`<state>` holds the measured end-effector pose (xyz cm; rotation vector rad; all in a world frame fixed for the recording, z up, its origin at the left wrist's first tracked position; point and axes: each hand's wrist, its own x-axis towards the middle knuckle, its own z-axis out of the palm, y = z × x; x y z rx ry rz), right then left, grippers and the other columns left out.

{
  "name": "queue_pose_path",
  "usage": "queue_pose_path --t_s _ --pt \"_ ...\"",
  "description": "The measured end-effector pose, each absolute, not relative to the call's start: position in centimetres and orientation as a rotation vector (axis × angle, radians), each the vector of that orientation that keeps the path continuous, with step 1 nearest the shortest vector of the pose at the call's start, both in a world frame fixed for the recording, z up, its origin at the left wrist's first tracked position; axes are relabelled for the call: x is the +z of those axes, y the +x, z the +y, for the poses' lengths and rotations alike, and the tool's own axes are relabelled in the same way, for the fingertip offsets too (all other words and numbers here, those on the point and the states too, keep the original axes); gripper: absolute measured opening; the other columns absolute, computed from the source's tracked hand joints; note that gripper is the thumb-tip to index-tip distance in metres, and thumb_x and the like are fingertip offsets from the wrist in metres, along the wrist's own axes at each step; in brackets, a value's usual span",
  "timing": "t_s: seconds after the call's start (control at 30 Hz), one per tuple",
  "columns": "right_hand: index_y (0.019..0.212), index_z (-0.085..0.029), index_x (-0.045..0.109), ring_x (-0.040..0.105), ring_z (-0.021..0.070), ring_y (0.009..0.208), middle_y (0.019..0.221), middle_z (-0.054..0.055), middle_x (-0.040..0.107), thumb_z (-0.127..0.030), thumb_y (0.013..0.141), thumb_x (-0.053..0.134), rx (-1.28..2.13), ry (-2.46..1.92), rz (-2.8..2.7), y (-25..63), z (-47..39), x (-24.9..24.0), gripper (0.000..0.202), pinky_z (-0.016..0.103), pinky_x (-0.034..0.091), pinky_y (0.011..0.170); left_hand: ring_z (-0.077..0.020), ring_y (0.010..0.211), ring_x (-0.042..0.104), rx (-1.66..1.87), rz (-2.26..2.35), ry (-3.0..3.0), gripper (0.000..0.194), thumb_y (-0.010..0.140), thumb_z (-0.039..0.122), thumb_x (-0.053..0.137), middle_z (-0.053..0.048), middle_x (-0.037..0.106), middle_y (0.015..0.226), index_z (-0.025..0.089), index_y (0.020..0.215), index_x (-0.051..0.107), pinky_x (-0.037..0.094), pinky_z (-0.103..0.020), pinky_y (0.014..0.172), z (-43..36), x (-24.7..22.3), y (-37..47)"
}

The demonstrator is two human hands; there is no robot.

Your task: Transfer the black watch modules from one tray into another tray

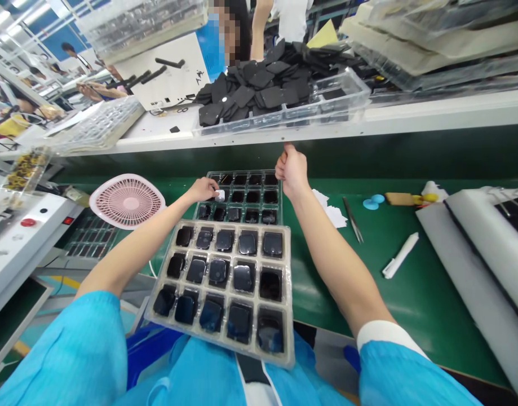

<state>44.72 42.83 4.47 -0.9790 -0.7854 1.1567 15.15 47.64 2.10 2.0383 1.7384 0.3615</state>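
Observation:
My left hand (203,190) is over the left side of the far clear tray (280,211), its fingers pinched at a small whitish square piece (220,195). Dark glossy square pieces sit in that tray's pockets. My right hand (293,170) is closed, thumb upward, by the tray's far right corner and just below the shelf edge. Whatever its fingers may hold is hidden. Closer to my body, a second tray (287,293) overlaps the far one, tilted towards me, with black squarish glossy pieces (218,270) in its pockets.
A shelf (394,117) crosses ahead, bearing a clear tray heaped with black pieces (259,84) and a white router (165,73). A pink basket (129,201) stands left. Right are white paper (332,213), tweezers (353,220), a white pen (401,255) and stacked foam (470,270).

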Motion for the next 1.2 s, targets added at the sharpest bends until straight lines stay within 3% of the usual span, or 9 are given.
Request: queue_pose_path --t_s 0.2,0.37,0.53,0.63,0.83,0.9,1.07,1.2 --pt "0.068 -0.027 0.022 0.016 0.0071 0.040 0.051 -0.009 0.019 -0.074 0.094 0.062 1.189 -0.982 -0.819 44.4 42.8 4.4 0.067 0.027 0.012 0.037 -0.0246 0.072 0.068 0.293 1.635 2.223 0.018 0.072 0.036 0.080 -0.001 0.069 0.066 0.024 0.086 0.080 0.052 -0.036 0.082 49.1 0.5 14.2" --pt "0.068 -0.027 0.023 0.016 0.0068 0.041 0.051 -0.009 0.022 -0.075 0.095 0.060 1.196 -0.972 -0.792 44.3 42.8 4.4 0.066 0.026 0.011 0.037 -0.0286 0.085 0.069 0.373 1.736 2.230 0.026 0.080 0.037 0.075 -0.007 0.072 0.079 0.019 0.099 0.079 0.051 -0.038 0.088 52.0 0.4 15.6" --pt "0.069 -0.027 0.023 0.017 0.0073 0.041 0.051 -0.009 0.021 -0.077 0.093 0.060 1.183 -1.001 -0.819 44.4 42.8 4.4 0.067 0.027 0.013 0.037 -0.0320 0.096 0.068 0.330 1.811 2.197 0.023 0.074 0.035 0.082 -0.011 0.070 0.090 0.018 0.087 0.074 0.051 -0.040 0.096 53.9 -0.8 17.4" --pt "0.068 -0.027 0.022 0.017 0.0077 0.042 0.051 -0.008 0.022 -0.076 0.095 0.058 1.188 -1.018 -0.827 44.1 42.8 4.4 0.066 0.027 0.013 0.038 -0.0317 0.098 0.066 0.395 1.795 2.259 0.023 0.073 0.029 0.080 -0.014 0.070 0.100 0.017 0.090 0.072 0.051 -0.041 0.096 53.7 -1.0 17.9" --pt "0.065 -0.027 0.024 0.021 0.0104 0.046 0.052 -0.006 0.024 -0.081 0.094 0.055 1.136 -1.085 -0.974 43.3 43.0 3.4 0.069 0.030 0.019 0.042 -0.0259 0.090 0.065 0.634 1.701 2.187 0.022 0.078 0.021 0.070 -0.006 0.069 0.084 0.020 0.099 0.075 0.053 -0.039 0.094 51.9 0.8 18.4" --pt "0.064 -0.026 0.025 0.024 0.0116 0.049 0.053 -0.005 0.026 -0.083 0.093 0.053 1.041 -1.123 -1.068 43.3 43.0 3.1 0.070 0.031 0.022 0.046 -0.0238 0.088 0.067 0.752 1.611 2.052 0.023 0.081 0.024 0.068 -0.005 0.069 0.085 0.019 0.102 0.077 0.054 -0.038 0.091 50.7 2.1 18.7" --pt "0.060 -0.023 0.032 0.032 0.0135 0.060 0.057 -0.003 0.034 -0.079 0.095 0.055 0.846 -1.245 -1.352 42.8 42.2 3.1 0.070 0.030 0.029 0.057 -0.0183 0.085 0.072 0.988 1.277 1.820 0.044 0.080 0.027 0.078 -0.008 0.073 0.113 0.017 0.122 0.074 0.058 -0.035 0.086 45.5 5.4 20.6" --pt "0.069 -0.022 0.050 0.047 0.0150 0.071 0.068 -0.002 0.051 -0.073 0.097 0.057 0.873 -1.178 -1.529 41.6 41.3 3.2 0.059 0.027 0.037 0.065 -0.0181 0.083 0.073 1.058 1.176 1.793 0.044 0.077 0.024 0.084 -0.009 0.076 0.108 0.015 0.119 0.072 0.060 -0.035 0.084 42.1 7.1 23.5"
